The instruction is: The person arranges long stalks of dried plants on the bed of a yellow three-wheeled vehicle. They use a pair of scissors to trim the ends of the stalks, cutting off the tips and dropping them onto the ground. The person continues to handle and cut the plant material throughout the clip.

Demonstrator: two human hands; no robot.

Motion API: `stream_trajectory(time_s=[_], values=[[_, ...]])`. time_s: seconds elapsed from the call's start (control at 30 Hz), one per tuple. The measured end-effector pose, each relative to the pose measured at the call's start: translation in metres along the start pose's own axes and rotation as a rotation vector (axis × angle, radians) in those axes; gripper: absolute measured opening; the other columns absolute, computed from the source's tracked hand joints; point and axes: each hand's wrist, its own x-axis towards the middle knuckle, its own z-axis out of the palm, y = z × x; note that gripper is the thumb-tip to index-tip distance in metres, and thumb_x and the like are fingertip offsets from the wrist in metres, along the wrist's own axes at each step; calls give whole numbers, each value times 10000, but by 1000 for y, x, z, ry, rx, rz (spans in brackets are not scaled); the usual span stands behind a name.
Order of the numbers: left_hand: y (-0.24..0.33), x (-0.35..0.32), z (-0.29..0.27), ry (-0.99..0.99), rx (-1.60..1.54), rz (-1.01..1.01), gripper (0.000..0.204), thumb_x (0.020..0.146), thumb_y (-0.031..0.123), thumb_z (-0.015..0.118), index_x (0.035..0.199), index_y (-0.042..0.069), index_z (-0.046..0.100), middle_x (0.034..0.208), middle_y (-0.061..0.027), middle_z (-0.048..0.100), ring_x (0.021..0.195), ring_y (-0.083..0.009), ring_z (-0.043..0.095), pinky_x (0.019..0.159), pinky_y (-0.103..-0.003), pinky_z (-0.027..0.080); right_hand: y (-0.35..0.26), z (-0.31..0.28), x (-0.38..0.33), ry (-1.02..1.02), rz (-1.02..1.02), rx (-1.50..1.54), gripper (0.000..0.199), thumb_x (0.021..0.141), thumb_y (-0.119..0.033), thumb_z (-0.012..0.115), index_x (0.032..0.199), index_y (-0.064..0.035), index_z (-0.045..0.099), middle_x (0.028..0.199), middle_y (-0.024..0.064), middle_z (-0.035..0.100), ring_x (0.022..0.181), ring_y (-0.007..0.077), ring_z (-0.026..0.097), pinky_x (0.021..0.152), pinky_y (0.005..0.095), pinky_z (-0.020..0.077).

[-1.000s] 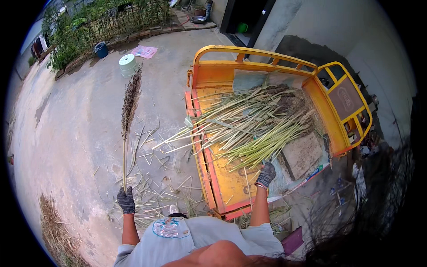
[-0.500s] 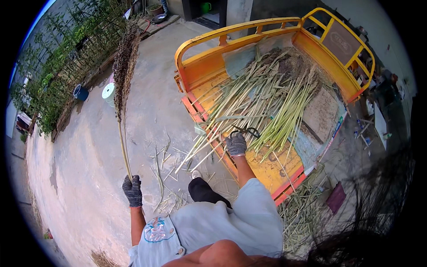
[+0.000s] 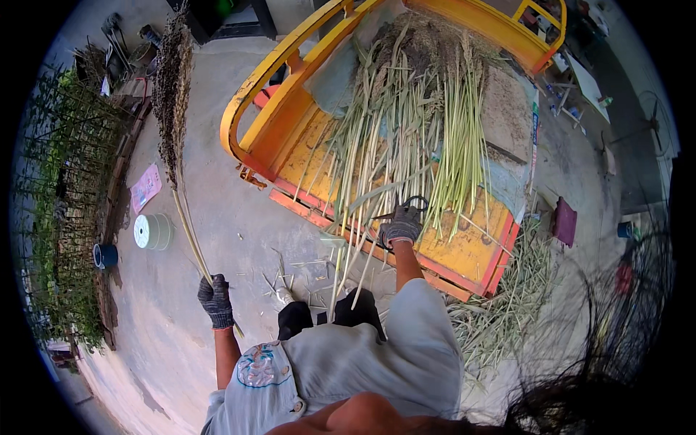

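My left hand (image 3: 216, 299), in a dark grey knit glove, is closed round the lower stems of a few sorghum stalks (image 3: 190, 225). They stand nearly upright, with long dark seed heads at the top, and a stem end sticks out below my fist. My right hand (image 3: 401, 224), gloved the same way, holds black-handled scissors (image 3: 416, 203) over the near edge of an orange cart bed (image 3: 464, 254). Just beyond it lies a heap of cut sorghum stalks (image 3: 395, 138), stem ends toward me and seed heads at the far side. Some stems hang over the cart's edge.
Trimmed leaves and stems (image 3: 500, 319) lie on the ground at the cart's right. Yellow rails (image 3: 272, 87) border the cart bed. On the left stand a pale green bucket (image 3: 154, 231), a blue bucket (image 3: 105, 255), a pink sheet (image 3: 146, 188) and fenced plants (image 3: 58, 203).
The view has turned, and the cart sits further left and nearer. My left hand still grips the sorghum, whose stem end now shows below the fist. The scissors remain in my right hand.
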Motion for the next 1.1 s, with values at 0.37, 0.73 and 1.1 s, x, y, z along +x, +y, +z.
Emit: stream_trajectory(time_s=[0.37,0.73,1.1], values=[[-48,182,66,-546,-364,-100,146,831,160,609,757,92,503,606,19,495,514,-77,460,483,-239,409,-15,74,29,186,189,137,634,762,-143,607,1331,-168,329,1330,265,303,1133,423,439,879,438,436],[39,220,162,-946,-439,-8,181,858,191,559,733,93,472,547,2,469,487,-78,448,448,-238,376,-6,47,-117,925,519,782,307,750,-134,625,1024,-16,552,944,139,572,837,253,584,699,356,464],[-59,236,452,-692,348,79,413,842,423,520,959,28,544,764,-145,577,724,-216,571,655,-347,465,-113,181,-226,740,666,2418,267,819,-363,529,949,-130,542,688,62,566,577,209,513,580,347,429]])
